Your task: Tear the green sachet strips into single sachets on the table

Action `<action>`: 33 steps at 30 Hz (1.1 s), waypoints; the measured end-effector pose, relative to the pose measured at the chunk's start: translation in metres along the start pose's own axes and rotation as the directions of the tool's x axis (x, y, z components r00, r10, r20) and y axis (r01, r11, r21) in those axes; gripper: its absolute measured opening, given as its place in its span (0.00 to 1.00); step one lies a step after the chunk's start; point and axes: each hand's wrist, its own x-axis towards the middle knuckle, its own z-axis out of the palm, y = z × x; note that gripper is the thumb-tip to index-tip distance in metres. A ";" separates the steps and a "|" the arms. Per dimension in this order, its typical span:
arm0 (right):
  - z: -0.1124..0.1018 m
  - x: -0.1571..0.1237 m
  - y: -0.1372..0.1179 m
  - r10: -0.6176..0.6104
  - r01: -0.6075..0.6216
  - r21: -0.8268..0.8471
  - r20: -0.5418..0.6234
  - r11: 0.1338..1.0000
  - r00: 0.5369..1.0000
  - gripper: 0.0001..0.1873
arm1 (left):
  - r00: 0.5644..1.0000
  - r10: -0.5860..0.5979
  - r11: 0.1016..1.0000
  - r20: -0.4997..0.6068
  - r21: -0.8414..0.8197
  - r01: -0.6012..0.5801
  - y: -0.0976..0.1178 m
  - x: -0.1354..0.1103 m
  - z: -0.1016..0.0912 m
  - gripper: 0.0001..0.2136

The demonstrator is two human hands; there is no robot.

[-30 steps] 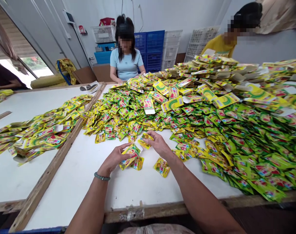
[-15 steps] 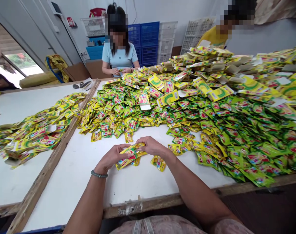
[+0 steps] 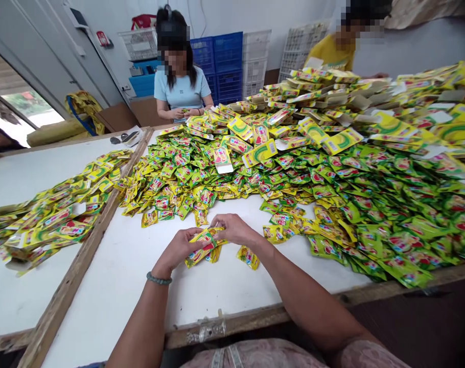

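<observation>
Both hands meet over the white table (image 3: 133,276) near its front edge. My left hand (image 3: 179,250), with a beaded bracelet at the wrist, is closed on a small stack of yellow-green sachets (image 3: 200,246). My right hand (image 3: 234,228) pinches the far end of the same stack. A loose sachet (image 3: 248,257) lies just right of the stack, below my right wrist. A huge heap of the same sachets (image 3: 332,194) spreads across the middle and right of the table.
Flat yellow cartons (image 3: 343,140) pile up behind the sachets. A second heap of cartons (image 3: 52,214) lies on the left table beyond a wooden divider (image 3: 83,255). A person in a light blue shirt (image 3: 181,89) and another in yellow (image 3: 328,53) work opposite. Blue crates (image 3: 228,64) stand behind.
My right hand brought a sachet from the heap's edge back to the stack in my left hand; both hands now hold the stack together.
</observation>
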 end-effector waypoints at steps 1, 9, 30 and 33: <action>0.000 0.000 0.000 -0.003 0.006 0.089 -0.037 0.996 0.999 0.17 | 1.000 -0.015 0.999 0.000 -0.047 0.015 0.000 0.000 0.000 0.21; 0.013 0.003 -0.005 -0.045 0.046 0.365 -0.011 0.930 0.999 0.29 | 0.999 -0.022 0.982 -0.024 -0.186 0.018 -0.003 0.002 0.002 0.16; 0.022 -0.002 -0.014 -0.047 0.089 0.279 -0.152 0.956 0.987 0.33 | 0.965 0.141 0.976 -0.219 -0.135 -0.173 0.005 0.000 0.012 0.13; 0.023 -0.005 -0.013 -0.086 0.095 0.332 -0.041 0.938 0.995 0.32 | 0.978 0.137 0.981 -0.157 -0.117 -0.156 0.008 -0.002 0.012 0.12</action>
